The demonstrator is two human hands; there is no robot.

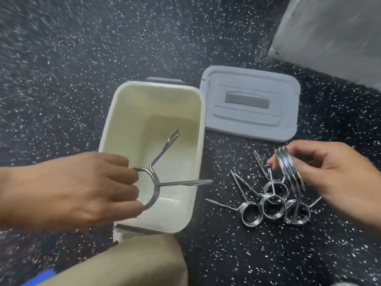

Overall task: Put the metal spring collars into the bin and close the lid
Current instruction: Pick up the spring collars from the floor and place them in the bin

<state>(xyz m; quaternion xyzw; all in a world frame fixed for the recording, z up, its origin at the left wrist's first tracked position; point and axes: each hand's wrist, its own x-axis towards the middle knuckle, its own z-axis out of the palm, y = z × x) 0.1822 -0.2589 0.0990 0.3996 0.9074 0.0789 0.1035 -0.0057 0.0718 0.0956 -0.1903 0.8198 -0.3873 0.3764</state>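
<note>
Speckled floor (61,79), open bin (156,112), hands (72,188) holding spring collars (153,180).

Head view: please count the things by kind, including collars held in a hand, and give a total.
Shiny metal spring collars: 6, one in the left hand, one in the right hand, four on the floor
Cream plastic bin: 1
Grey plastic lid: 1
Total: 8

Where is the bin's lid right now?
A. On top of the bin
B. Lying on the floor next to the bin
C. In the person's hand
B: the grey lid lies flat on the speckled floor beside the open bin, and both hands hold spring collars instead.
</note>
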